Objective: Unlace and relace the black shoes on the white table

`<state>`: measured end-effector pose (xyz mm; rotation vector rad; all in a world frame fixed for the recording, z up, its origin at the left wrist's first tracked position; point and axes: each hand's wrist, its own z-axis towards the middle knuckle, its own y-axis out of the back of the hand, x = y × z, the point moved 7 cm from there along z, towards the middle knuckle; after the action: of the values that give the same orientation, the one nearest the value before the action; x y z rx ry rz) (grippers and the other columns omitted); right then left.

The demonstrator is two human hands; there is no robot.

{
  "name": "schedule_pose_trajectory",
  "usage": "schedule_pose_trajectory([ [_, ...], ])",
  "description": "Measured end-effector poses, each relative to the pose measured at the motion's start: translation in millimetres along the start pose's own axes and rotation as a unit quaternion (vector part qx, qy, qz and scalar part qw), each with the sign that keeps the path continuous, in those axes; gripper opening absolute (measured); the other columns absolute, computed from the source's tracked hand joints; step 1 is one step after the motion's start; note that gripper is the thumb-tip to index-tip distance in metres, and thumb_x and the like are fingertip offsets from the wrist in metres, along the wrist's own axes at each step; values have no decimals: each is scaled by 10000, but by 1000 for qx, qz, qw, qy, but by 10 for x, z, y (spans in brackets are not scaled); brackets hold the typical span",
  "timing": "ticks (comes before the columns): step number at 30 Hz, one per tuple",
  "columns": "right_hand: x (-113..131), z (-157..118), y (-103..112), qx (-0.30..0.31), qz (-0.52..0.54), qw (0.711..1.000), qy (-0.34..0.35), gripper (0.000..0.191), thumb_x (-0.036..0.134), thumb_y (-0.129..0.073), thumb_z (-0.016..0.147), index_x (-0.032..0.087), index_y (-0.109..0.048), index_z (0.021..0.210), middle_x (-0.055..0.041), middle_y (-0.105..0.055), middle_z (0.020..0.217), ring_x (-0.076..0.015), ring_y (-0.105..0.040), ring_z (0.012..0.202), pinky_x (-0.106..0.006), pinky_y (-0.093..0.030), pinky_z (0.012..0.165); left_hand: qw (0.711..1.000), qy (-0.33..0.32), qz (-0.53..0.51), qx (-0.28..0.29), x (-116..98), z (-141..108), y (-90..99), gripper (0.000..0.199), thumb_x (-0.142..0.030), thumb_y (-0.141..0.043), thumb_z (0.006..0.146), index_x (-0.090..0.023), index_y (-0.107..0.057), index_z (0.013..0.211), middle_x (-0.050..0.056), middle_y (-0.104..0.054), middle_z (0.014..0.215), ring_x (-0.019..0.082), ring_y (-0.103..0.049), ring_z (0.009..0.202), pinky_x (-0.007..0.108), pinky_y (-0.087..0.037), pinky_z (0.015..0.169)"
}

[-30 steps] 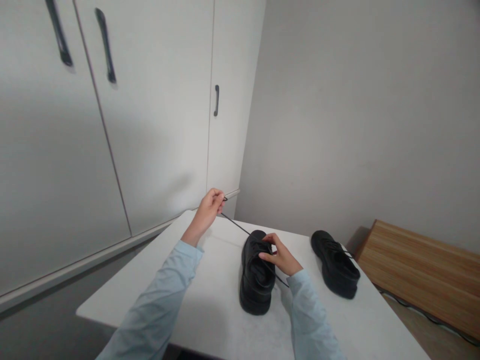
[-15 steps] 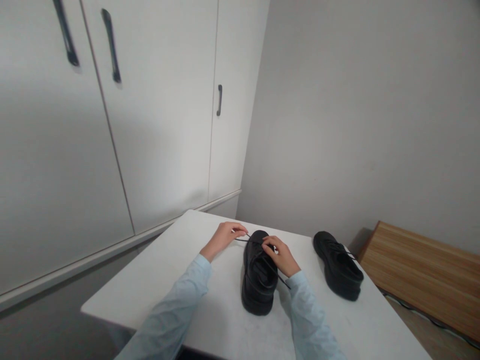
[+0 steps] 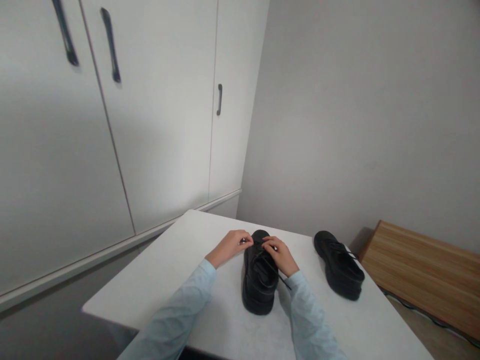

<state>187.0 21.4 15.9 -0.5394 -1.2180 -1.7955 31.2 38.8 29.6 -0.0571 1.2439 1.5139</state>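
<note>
A black lace-up shoe (image 3: 258, 290) stands on the white table (image 3: 150, 280), heel toward me and toe away. My left hand (image 3: 236, 244) is at the left side of its lacing, thumb and fingers pinched on the shoelace. On the other side my right hand (image 3: 278, 252) pinches the lace too, its fingertips over the upper. A loose end of the black shoelace (image 3: 284, 282) hangs out under my right wrist. What lies between the fingertips is thin and partly hidden.
A second black shoe (image 3: 339, 270) with laces stands near the table's right edge. Beyond it is a wood-grain piece of furniture (image 3: 423, 270). White cabinets (image 3: 161, 125) with dark handles rise at the left, and a grey wall (image 3: 337, 125) stands behind.
My left hand has moved right and slightly down, closer to the shoe's lacing; the lace stretched out to it before is now mostly hidden. My right hand has barely moved.
</note>
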Motion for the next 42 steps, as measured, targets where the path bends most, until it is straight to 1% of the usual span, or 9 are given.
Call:
schedule_pose_trajectory([
  [3, -28, 9, -19, 2, -2, 1000, -15, 161, 214, -573, 727, 220, -725, 675, -73, -682, 950, -223, -597, 946, -401, -400, 920, 1000, 2, 4, 4, -7, -6, -23, 193, -303, -547, 816, -166, -682, 822, 40, -664, 809, 147, -580, 733, 234, -426, 696],
  [8, -59, 5, -40, 8, -3, 999, -40, 177, 157, -574, 692, 217, -739, 705, -83, -671, 1001, -235, -588, 996, -413, -385, 950, 1000, -3, 0, 10, -39, -16, -63, 184, -299, -551, 815, -176, -688, 823, 38, -677, 819, 149, -598, 742, 230, -428, 711],
  [12, -63, -1, -55, 22, -21, 998, -47, 181, 196, -566, 722, 205, -745, 749, -99, -653, 1052, -246, -571, 1031, -430, -359, 971, 1000, 4, -19, 8, -12, -21, -91, 156, -291, -576, 797, -182, -685, 820, 28, -691, 806, 153, -614, 743, 234, -436, 713],
  [17, -57, -14, -75, 46, -52, 996, -47, 202, 260, -545, 767, 220, -743, 783, -89, -629, 1118, -260, -530, 1084, -449, -315, 999, 997, 36, -69, -25, 83, -26, -99, 145, -301, -616, 770, -172, -661, 819, 23, -689, 760, 150, -626, 726, 233, -451, 708],
  [25, -95, -28, -123, 80, -100, 991, -47, 255, 287, -487, 816, 192, -723, 815, -104, -578, 1178, -250, -480, 1122, -428, -298, 1013, 999, 17, -15, -41, 59, -18, -90, 243, -363, -558, 818, -173, -702, 776, 34, -647, 762, 149, -578, 728, 237, -413, 681],
  [33, -98, -22, -159, 92, -104, 989, -55, 232, 250, -483, 817, 169, -693, 759, -117, -564, 1171, -243, -433, 1193, -403, -279, 1021, 998, 29, -40, -39, 127, -10, -131, 215, -359, -597, 793, -171, -700, 781, 25, -648, 756, 145, -574, 724, 233, -409, 671],
  [37, -64, -17, -141, 80, -88, 991, -64, 206, 233, -508, 795, 175, -687, 714, -111, -582, 1134, -247, -460, 1170, -407, -292, 1008, 997, 26, -59, -35, 105, -10, -138, 190, -346, -615, 781, -171, -686, 797, 22, -655, 779, 147, -578, 743, 235, -412, 679],
  [40, -46, -12, -116, 47, -83, 993, -69, 196, 219, -520, 777, 178, -683, 677, -109, -595, 1102, -250, -493, 1129, -412, -315, 994, 997, 14, -60, -36, 46, -18, -123, 218, -379, -618, 775, -170, -673, 805, 23, -645, 790, 151, -577, 760, 248, -420, 709],
  [42, -34, -9, -101, 23, -77, 995, -64, 188, 201, -524, 767, 175, -678, 663, -114, -599, 1081, -245, -519, 1094, -404, -339, 979, 998, 3, -46, -43, 0, -23, -103, 261, -423, -637, 749, -176, -661, 831, 30, -638, 825, 169, -567, 812, 273, -424, 756],
])
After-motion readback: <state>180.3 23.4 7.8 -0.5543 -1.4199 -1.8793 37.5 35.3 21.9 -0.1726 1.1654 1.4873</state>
